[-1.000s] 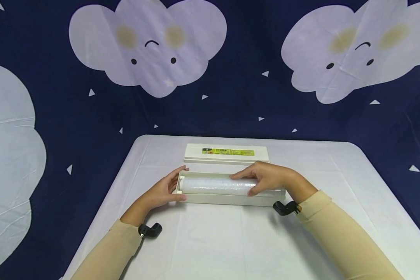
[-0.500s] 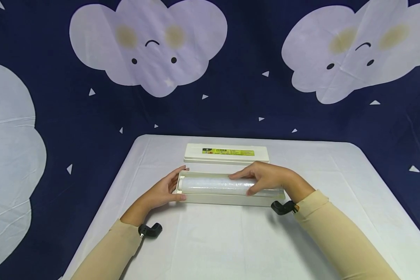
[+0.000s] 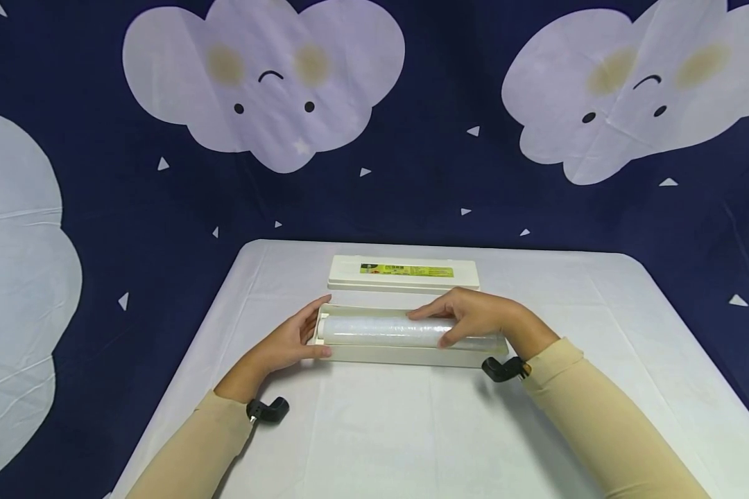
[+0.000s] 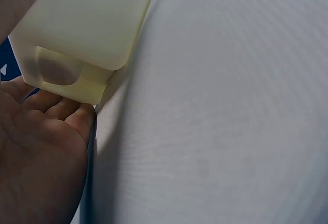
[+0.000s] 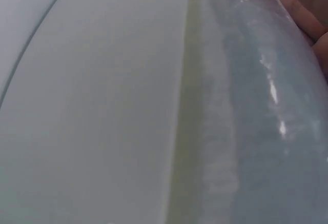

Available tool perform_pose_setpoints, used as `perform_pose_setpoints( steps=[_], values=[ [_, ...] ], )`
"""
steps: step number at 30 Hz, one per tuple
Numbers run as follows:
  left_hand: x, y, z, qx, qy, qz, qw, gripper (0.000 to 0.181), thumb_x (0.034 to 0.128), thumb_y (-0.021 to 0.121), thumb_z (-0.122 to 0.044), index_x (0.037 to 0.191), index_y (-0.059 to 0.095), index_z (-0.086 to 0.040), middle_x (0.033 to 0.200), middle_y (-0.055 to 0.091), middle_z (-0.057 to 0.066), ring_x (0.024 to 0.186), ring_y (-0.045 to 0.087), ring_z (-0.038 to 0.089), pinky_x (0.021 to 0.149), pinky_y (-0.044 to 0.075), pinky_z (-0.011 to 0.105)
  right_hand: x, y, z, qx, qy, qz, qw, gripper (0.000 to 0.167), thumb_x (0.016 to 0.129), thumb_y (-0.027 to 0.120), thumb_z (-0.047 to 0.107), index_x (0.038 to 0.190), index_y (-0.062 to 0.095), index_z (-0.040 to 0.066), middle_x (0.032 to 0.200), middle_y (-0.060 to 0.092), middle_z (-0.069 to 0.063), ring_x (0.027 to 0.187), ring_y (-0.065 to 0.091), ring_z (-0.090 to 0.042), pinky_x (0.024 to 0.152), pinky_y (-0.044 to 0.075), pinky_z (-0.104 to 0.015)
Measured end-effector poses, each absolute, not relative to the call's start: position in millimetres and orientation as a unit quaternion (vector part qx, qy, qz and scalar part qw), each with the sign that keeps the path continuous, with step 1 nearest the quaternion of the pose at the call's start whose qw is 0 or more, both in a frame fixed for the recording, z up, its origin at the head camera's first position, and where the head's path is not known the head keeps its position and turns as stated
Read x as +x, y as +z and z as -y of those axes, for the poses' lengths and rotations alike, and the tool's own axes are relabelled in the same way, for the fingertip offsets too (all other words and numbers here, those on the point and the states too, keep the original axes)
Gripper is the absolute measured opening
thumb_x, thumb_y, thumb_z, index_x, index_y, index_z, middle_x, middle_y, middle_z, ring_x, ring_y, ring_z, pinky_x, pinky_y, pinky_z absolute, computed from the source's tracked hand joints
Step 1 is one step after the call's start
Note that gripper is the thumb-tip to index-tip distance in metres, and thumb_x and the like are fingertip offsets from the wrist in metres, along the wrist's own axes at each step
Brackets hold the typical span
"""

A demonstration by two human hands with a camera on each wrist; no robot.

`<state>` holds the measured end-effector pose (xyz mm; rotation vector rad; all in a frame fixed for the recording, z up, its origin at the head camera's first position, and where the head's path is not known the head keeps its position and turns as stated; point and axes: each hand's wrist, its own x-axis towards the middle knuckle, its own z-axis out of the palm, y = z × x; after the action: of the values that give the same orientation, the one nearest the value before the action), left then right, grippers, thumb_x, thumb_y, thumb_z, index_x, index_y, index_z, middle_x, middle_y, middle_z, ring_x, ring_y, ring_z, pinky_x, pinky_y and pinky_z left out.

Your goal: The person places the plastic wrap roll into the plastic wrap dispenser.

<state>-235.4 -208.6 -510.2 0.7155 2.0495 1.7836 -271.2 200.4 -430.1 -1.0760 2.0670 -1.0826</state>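
Observation:
A long cream box lies across the table with a roll of clear film inside it. My left hand grips the box's left end, thumb on the near side and fingers round the far side. In the left wrist view the fingers of my left hand curl against the end wall of the box. My right hand spans the roll near its right end, thumb on the near side, fingers beyond. The right wrist view shows the shiny film roll beside the box's edge.
A cream lid with a green and yellow label lies behind the box, near the back edge of the white table. A dark blue cloth with cloud pictures hangs behind the table.
My right hand and forearm have shifted very slightly left along with the roll. My left fingertips have moved a little at the box's far left corner.

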Motion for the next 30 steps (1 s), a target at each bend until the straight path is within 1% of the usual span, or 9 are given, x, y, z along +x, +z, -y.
perform_pose_setpoints(
  steps=[8,15,23,30],
  values=[
    [-235.2,-510.6,208.7,0.248,0.624,-0.722,0.168,0.111,0.0834,0.087,0.004,0.168,0.016,-0.004,0.163,0.035,0.025,0.150,0.034,0.036,0.118,0.032,0.025,-271.6,-432.5,-201.1,-0.399,-0.406,-0.772,0.283,0.070,0.081,0.086,-0.003,0.146,0.064,0.008,0.145,0.061,-0.008,0.118,0.065,-0.021,0.096,0.056,-0.033],
    [-234.3,-508.9,207.8,0.248,0.625,-0.720,0.169,0.111,0.0837,0.087,0.005,0.167,0.015,-0.002,0.164,0.033,0.025,0.151,0.032,0.037,0.118,0.032,0.025,-272.8,-432.6,-201.5,-0.403,-0.404,-0.771,0.285,0.070,0.081,0.086,-0.002,0.147,0.063,0.009,0.144,0.062,-0.008,0.112,0.066,-0.022,0.093,0.057,-0.033],
    [-235.0,-509.0,207.8,0.246,0.625,-0.721,0.169,0.110,0.0839,0.086,0.007,0.168,0.016,-0.004,0.164,0.033,0.025,0.150,0.033,0.037,0.118,0.033,0.026,-273.3,-432.2,-202.2,-0.398,-0.389,-0.782,0.282,0.070,0.081,0.086,-0.004,0.146,0.065,0.014,0.147,0.059,0.004,0.124,0.063,-0.016,0.101,0.053,-0.031],
    [-235.3,-511.1,208.1,0.253,0.628,-0.717,0.167,0.110,0.0840,0.086,0.007,0.168,0.015,-0.003,0.162,0.034,0.026,0.149,0.035,0.036,0.118,0.033,0.028,-273.8,-433.5,-202.3,-0.399,-0.394,-0.777,0.286,0.069,0.082,0.086,-0.003,0.146,0.065,0.012,0.147,0.059,0.002,0.118,0.065,-0.019,0.098,0.055,-0.033]
  ],
)
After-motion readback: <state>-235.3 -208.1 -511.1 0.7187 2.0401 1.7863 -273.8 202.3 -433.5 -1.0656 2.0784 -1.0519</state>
